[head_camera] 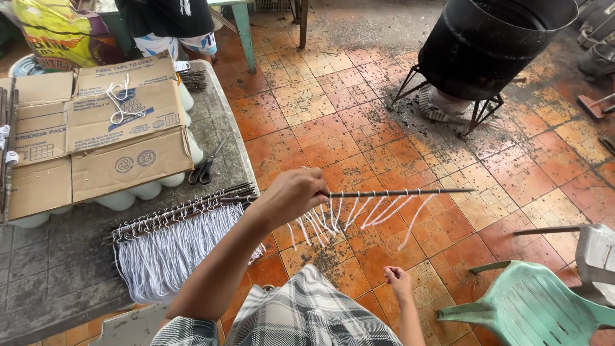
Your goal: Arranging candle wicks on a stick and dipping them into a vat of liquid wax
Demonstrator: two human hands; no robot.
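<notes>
**Thin rod strung with white wicks, held over a tiled floor**

Left hand (296,193) closed around a thin dark rod (410,191), held level above the orange floor tiles (359,122), white wick strings (359,214) dangling in a row beneath. Right hand (398,279) lower, fingers loosely curled, apart from the strings. More strung rods (173,214) lying on the grey table (57,269) to the left, beside scissors (206,168) and flattened cardboard (96,147).
</notes>
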